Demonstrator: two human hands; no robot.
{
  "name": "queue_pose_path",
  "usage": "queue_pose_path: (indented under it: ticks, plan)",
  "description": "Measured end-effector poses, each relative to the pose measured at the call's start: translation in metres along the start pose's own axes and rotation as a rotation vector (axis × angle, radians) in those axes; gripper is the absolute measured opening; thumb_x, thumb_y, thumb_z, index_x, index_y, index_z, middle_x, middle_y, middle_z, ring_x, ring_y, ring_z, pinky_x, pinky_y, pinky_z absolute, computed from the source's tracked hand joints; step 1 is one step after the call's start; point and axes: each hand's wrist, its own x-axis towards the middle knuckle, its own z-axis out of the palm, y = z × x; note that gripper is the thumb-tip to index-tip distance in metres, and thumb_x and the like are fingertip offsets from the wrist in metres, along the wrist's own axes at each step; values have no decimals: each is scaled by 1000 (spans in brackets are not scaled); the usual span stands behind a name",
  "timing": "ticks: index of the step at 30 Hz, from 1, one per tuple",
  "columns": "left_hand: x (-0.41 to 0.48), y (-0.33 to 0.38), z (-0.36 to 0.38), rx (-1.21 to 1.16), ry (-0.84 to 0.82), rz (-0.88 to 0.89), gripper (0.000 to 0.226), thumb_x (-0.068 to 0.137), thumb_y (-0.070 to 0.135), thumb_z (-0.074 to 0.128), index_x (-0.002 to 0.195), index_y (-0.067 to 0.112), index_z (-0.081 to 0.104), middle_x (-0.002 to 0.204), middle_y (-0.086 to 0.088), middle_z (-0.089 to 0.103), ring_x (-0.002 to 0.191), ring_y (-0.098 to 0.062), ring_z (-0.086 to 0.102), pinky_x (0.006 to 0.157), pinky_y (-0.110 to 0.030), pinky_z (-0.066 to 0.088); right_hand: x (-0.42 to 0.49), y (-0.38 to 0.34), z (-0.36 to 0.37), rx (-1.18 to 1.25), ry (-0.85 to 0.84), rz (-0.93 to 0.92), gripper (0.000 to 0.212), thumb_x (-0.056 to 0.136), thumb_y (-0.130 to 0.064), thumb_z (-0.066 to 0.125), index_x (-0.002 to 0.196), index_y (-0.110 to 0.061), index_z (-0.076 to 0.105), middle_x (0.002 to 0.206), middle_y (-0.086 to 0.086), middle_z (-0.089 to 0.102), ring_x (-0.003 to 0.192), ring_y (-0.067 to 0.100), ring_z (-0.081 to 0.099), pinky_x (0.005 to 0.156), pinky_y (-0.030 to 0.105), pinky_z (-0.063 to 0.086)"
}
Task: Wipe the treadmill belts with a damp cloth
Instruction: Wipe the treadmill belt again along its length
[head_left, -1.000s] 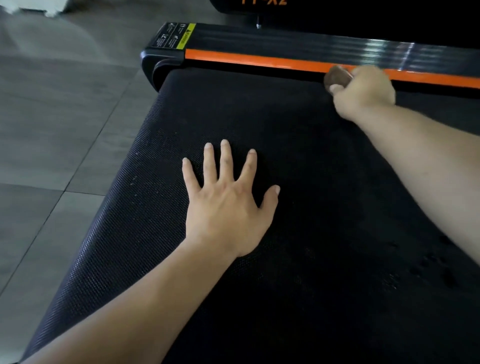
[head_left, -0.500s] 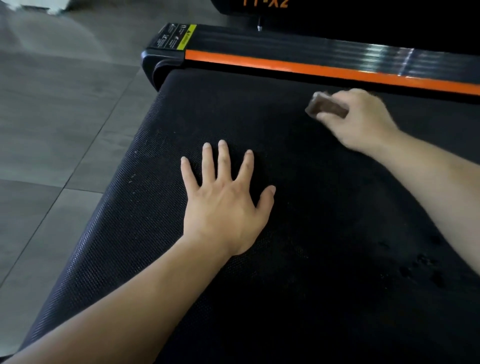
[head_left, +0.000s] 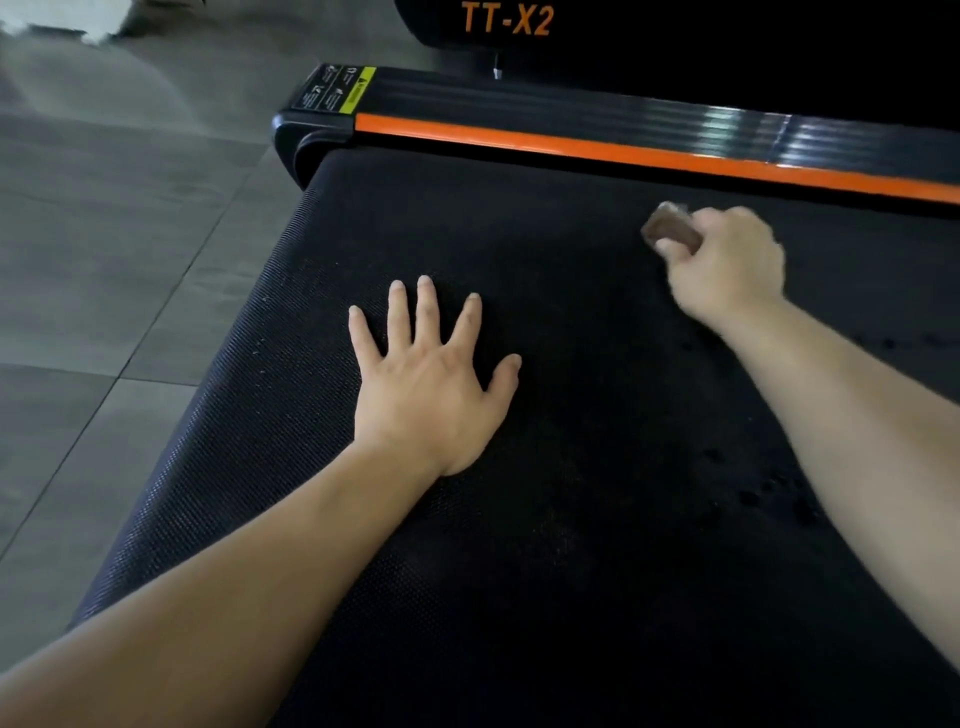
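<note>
The black textured treadmill belt fills most of the head view. My left hand lies flat on it with fingers spread, left of centre. My right hand is farther away at the upper right, fingers curled round a small folded brown cloth that sticks out past the thumb and sits on the belt. The hand and cloth are slightly blurred. Dark wet spots dot the belt under my right forearm.
A black side rail with an orange stripe borders the belt's far edge, ending in a black end cap with a yellow warning label. Behind it is a dark housing marked TT-X2. Grey floor tiles lie to the left.
My right hand has drawn the cloth from the orange rail back toward me across the belt. The left hand has stayed flat in place.
</note>
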Motion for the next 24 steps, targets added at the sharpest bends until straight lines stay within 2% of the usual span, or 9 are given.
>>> queue_pose_path:
  ticks: [2, 5, 7, 10, 12, 17, 19, 22, 24]
  plan:
    - [0, 0, -1, 3, -4, -1, 80, 98, 75, 12, 165, 31, 8, 173, -15, -1, 159, -35, -11, 123, -66, -5, -28, -13, 5, 46, -28, -160, 30, 94, -44, 63, 105, -16, 69, 103, 10, 59, 98, 35, 58, 84, 44, 49]
    - [1, 0, -1, -5, -2, -3, 80, 97, 75, 12, 164, 32, 10, 173, -14, 0, 159, -35, -10, 123, -66, -5, -64, -8, 1, 98, -114, -373, 26, 92, -41, 67, 90, -15, 66, 88, 2, 52, 82, 25, 53, 72, 38, 45]
    - [1, 0, -1, -10, -5, -8, 80, 97, 76, 12, 164, 32, 10, 173, -14, 1, 159, -34, -9, 123, -66, -5, -49, 11, -4, 60, -73, -296, 26, 92, -43, 66, 91, -18, 66, 87, 1, 52, 82, 26, 55, 70, 36, 45]
    - [1, -1, -1, -14, -11, -11, 81, 96, 76, 12, 164, 33, 11, 173, -13, 1, 159, -34, -9, 123, -65, -6, -31, 29, -8, 71, 1, -34, 32, 92, -48, 62, 93, -16, 66, 93, 8, 58, 88, 34, 61, 71, 39, 47]
    - [1, -1, -2, -14, -16, -12, 81, 96, 76, 13, 165, 33, 11, 173, -13, 1, 159, -34, -9, 123, -65, -7, -51, 18, -7, 65, 11, -102, 34, 92, -49, 62, 92, -15, 65, 91, 6, 56, 86, 33, 59, 72, 40, 49]
    - [1, -1, -2, -7, -13, -19, 80, 96, 76, 14, 164, 33, 11, 173, -14, 1, 159, -35, -8, 123, -65, -6, -125, 2, -18, 150, -119, -398, 33, 89, -48, 68, 82, -16, 63, 81, -2, 50, 74, 19, 51, 65, 32, 38]
    - [1, -1, -2, -6, -16, -15, 81, 96, 76, 14, 164, 33, 11, 173, -14, 1, 159, -35, -8, 123, -66, -5, -114, 17, -18, 125, -72, -341, 34, 90, -49, 66, 84, -15, 65, 83, -2, 49, 76, 22, 53, 65, 31, 35]
    - [1, -2, -1, -20, -6, -6, 80, 97, 75, 15, 164, 31, 14, 172, -16, 3, 159, -36, -7, 123, -66, -5, -93, 30, -19, 109, 3, -84, 37, 92, -50, 64, 84, -14, 62, 84, -1, 47, 79, 27, 57, 64, 32, 36]
    - [-1, -2, -1, -27, 5, -2, 79, 97, 74, 17, 164, 31, 16, 172, -17, 4, 159, -37, -6, 123, -67, -5, -111, 21, -20, 86, 1, -114, 34, 91, -47, 66, 81, -15, 60, 83, -3, 47, 79, 27, 56, 65, 33, 37]
